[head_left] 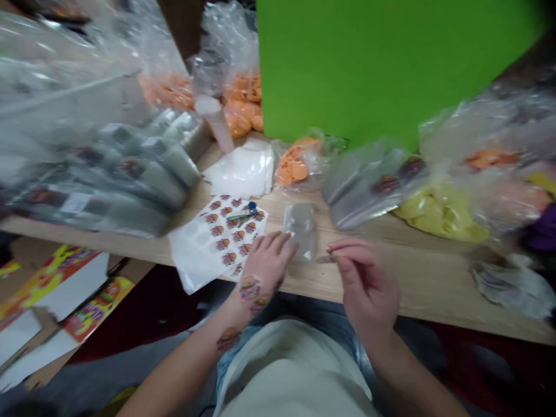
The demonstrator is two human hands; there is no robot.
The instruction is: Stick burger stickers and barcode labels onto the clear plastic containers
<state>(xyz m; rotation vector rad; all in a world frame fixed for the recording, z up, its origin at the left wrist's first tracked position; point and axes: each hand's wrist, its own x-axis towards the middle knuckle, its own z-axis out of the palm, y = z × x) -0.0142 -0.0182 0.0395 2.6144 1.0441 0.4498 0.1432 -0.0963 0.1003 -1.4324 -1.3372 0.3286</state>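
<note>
My left hand lies low over the table with its fingers stretched out, its fingertips at the left edge of a small clear plastic bag. Burger stickers are stuck on its wrist and forearm. Beneath and beside that hand is a white sheet of burger stickers. To the right of the bag, my right hand pinches a small thin piece between thumb and finger, too blurred to name. A small tool with a blue round end rests on the sticker sheet.
Filled clear packets are piled at left, with more packets at right. White sheets, orange pieces in a bag and a yellow-filled bag lie around. A green panel stands behind; printed cardboard is lower left.
</note>
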